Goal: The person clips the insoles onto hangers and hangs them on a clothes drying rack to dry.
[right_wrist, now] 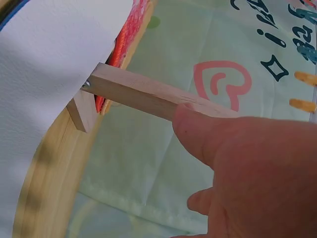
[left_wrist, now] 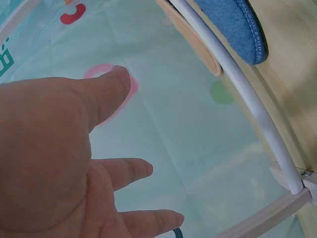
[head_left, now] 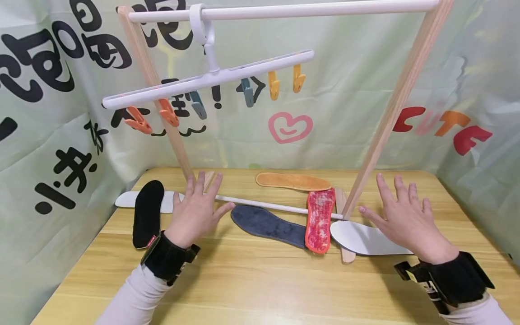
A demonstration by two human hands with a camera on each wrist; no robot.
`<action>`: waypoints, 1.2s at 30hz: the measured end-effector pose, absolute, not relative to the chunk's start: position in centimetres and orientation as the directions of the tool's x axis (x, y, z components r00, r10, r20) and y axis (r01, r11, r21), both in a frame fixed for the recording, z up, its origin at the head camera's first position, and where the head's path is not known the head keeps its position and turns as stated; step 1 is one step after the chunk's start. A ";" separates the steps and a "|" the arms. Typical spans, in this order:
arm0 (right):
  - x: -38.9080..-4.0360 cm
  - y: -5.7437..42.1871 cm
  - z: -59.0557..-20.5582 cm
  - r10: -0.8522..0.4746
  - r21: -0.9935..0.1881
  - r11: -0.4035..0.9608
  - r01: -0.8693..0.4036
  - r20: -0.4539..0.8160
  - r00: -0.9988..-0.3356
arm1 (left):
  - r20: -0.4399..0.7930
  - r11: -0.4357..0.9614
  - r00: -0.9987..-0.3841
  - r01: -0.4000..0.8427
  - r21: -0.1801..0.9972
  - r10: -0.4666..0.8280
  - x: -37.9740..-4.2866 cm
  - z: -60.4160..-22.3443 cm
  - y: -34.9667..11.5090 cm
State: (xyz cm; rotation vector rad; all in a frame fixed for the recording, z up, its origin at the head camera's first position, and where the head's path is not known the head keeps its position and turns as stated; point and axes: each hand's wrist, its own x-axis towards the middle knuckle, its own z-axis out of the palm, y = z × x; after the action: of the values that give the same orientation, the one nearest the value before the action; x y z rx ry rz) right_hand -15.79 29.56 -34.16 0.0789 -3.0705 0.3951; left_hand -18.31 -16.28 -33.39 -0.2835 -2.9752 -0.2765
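My left hand [head_left: 197,212] is held with spread fingers and holds nothing, over the table's left side. Just left of it a black insole [head_left: 148,214] lies across a white insole [head_left: 126,199]. To its right rests a dark blue insole [head_left: 266,224], whose heel end meets a red mottled insole [head_left: 320,221]. Behind them lies a tan insole [head_left: 292,181]. On the other side, my right hand [head_left: 406,216], fingers also spread and holding nothing, overlaps the end of a second white insole [head_left: 365,238] in the head view.
A wooden rack stands on the table [head_left: 260,280], with right post [head_left: 394,108], top rod [head_left: 317,7] and low rod [head_left: 260,204]. From the top rod hangs a tilted white hanger [head_left: 260,68] bearing orange clips [head_left: 138,121], blue clips [head_left: 247,92] and yellow clips [head_left: 298,79]. Printed cloth [head_left: 243,144] surrounds the table.
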 end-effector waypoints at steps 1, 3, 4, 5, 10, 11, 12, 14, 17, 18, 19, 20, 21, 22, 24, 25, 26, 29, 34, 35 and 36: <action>-15.8 29.5 -34.1 -0.044 -0.248 0.967 -0.054 0.046 -0.998 | 0.158 0.965 -0.972 0.201 0.169 0.175 -18.3 -33.3 -16.3; -15.7 29.5 -34.0 -0.044 -0.244 0.969 -0.051 0.034 -0.998 | 0.165 0.965 -0.970 0.204 0.164 0.177 -18.3 -33.2 -16.4; -15.7 29.5 -33.9 -0.045 -0.242 0.969 -0.050 0.028 -0.999 | 0.175 0.965 -0.968 0.206 0.160 0.178 -18.3 -33.0 -16.5; -15.7 29.5 -33.9 -0.046 -0.240 0.970 -0.050 0.023 -0.999 | 0.193 0.965 -0.964 0.212 0.156 0.181 -18.4 -33.0 -16.5; -15.6 29.5 -33.6 -0.059 -0.242 0.968 -0.060 0.011 -0.998 | 0.300 0.959 -0.934 0.246 0.142 0.195 -18.5 -32.3 -17.1; -15.6 29.5 -33.5 -0.061 -0.245 0.968 -0.060 0.003 -0.998 | 0.315 0.956 -0.929 0.253 0.149 0.197 -18.5 -32.2 -17.2; -15.6 29.5 -33.4 -0.066 -0.246 0.967 -0.064 -0.001 -0.998 | 0.322 0.953 -0.927 0.254 0.162 0.192 -18.5 -32.1 -17.4; -15.6 29.5 -33.1 -0.081 -0.246 0.966 -0.078 0.000 -0.997 | 0.331 0.950 -0.927 0.250 0.189 0.178 -18.6 -31.7 -17.7; -15.6 29.3 -32.8 -0.121 -0.232 0.965 -0.123 0.024 -0.992 | 0.337 0.950 -0.931 0.222 0.219 0.140 -18.7 -31.0 -18.3; -15.7 29.3 -32.7 -0.134 -0.226 0.964 -0.140 0.039 -0.990 | 0.338 0.952 -0.933 0.209 0.225 0.125 -18.7 -30.8 -18.6; -15.7 29.2 -32.7 -0.145 -0.226 0.962 -0.153 0.049 -0.988 | 0.339 0.954 -0.934 0.196 0.226 0.111 -18.8 -30.5 -18.8; -15.8 29.1 -32.6 -0.154 -0.229 0.960 -0.163 0.056 -0.987 | 0.342 0.957 -0.934 0.183 0.226 0.098 -18.8 -30.2 -19.0; -15.8 29.0 -32.5 -0.158 -0.236 0.957 -0.167 0.056 -0.986 | 0.349 0.959 -0.933 0.172 0.226 0.085 -18.8 -30.0 -19.3; -15.8 28.9 -32.4 -0.160 -0.249 0.954 -0.168 0.055 -0.986 | 0.358 0.959 -0.931 0.163 0.232 0.072 -18.9 -29.8 -19.6; -15.9 28.8 -32.3 -0.160 -0.278 0.946 -0.168 0.053 -0.986 | 0.384 0.956 -0.922 0.154 0.250 0.048 -18.9 -29.5 -20.2; -15.9 28.7 -32.2 -0.160 -0.294 0.941 -0.170 0.055 -0.985 | 0.401 0.954 -0.915 0.153 0.259 0.038 -19.0 -29.4 -20.5; -15.9 28.7 -32.2 -0.159 -0.310 0.936 -0.170 0.060 -0.985 | 0.418 0.951 -0.908 0.152 0.270 0.027 -19.1 -29.4 -20.8; -15.9 28.5 -32.1 -0.159 -0.349 0.919 -0.185 0.102 -0.982 | 0.469 0.939 -0.883 0.153 0.307 -0.010 -19.4 -29.4 -21.8; -15.7 28.2 -32.1 -0.155 -0.397 0.889 -0.228 0.208 -0.966 | 0.499 0.915 -0.865 0.155 0.373 -0.057 -20.2 -29.6 -23.3; -15.7 28.2 -32.1 -0.155 -0.401 0.884 -0.240 0.233 -0.960 | 0.501 0.909 -0.863 0.158 0.384 -0.062 -20.4 -29.6 -23.6; -15.7 28.1 -32.1 -0.156 -0.405 0.879 -0.252 0.256 -0.954 | 0.505 0.905 -0.860 0.162 0.394 -0.066 -20.6 -29.6 -23.8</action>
State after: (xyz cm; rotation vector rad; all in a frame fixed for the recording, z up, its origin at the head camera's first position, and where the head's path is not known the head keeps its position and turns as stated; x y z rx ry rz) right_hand -15.69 28.11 -32.08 0.3120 -2.8333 0.6538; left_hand -20.63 -23.83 -29.64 -0.0684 -2.5418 -0.5861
